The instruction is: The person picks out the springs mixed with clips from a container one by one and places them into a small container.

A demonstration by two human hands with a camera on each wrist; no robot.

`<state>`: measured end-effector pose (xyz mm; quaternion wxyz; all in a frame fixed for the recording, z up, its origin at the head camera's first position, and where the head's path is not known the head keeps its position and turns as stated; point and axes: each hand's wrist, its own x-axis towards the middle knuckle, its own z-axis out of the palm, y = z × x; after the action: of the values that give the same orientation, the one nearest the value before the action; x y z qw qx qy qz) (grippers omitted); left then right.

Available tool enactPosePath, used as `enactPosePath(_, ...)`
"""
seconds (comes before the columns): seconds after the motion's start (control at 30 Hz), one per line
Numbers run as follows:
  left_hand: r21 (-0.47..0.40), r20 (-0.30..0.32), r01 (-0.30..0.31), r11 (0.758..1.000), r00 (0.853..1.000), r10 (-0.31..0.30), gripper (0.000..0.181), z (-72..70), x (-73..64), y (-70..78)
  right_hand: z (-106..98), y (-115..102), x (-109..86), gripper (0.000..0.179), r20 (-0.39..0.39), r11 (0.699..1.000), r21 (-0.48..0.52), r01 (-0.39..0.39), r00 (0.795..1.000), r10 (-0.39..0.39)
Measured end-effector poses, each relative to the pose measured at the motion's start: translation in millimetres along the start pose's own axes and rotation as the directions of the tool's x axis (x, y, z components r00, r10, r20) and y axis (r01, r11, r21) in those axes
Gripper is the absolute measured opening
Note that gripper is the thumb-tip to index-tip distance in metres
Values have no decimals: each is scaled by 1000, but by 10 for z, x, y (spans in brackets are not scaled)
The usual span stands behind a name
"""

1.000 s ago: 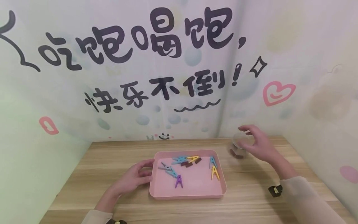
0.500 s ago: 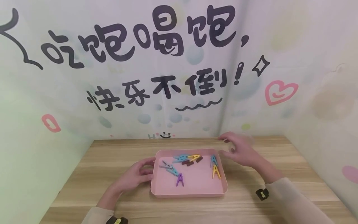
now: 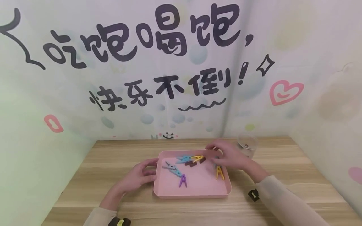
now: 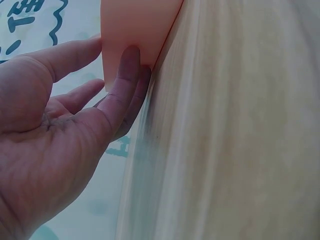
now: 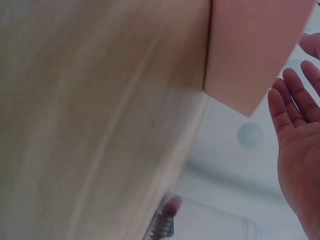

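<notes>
A shallow pink tray (image 3: 195,191) holds small clothespins and a few short brown pieces (image 3: 193,164). At its left side my left hand (image 3: 138,176) rests fingertips on the outer wall, fingers loosely extended; the left wrist view shows them on the pink wall (image 4: 142,25). My right hand (image 3: 229,155) reaches over the tray's back right corner, partly covering a blue clothespin. Its fingers (image 5: 281,110) look extended in the right wrist view, holding nothing visible. A yellow clothespin (image 3: 219,173) lies just in front of it. Toward the left are a purple clothespin (image 3: 183,181) and blue ones (image 3: 176,171).
Behind the right hand stands a clear cup (image 3: 247,146) with dark pieces inside, partly hidden by the hand and forearm. The wood-grain table (image 3: 99,175) meets a printed backdrop (image 3: 169,125) along its back edge, with pale walls at both sides.
My right hand has let go of the clear cup, left it standing at the back right, and moved left over the tray's corner. The left hand stays at the tray.
</notes>
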<state>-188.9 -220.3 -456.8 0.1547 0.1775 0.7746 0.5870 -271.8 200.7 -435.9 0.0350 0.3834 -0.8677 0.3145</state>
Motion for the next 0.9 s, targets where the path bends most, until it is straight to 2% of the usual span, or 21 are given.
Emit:
enactPosePath(0.17, -3, 1, 4, 1000, 1000, -4, 70, -2, 11, 9, 38, -31, 48, 36, 66, 998, 40, -41, 997, 38)
enactPosePath(0.43, -25, 26, -14, 1000, 1000, 15, 68, -1, 26, 18, 69, -20, 126, 35, 161, 998, 30, -62, 985, 56)
enactPosePath(0.9, -19, 26, -15, 1000, 1000, 15, 69, 1, 8, -6, 165, 8, 125, 38, 225, 996, 55, -76, 972, 62)
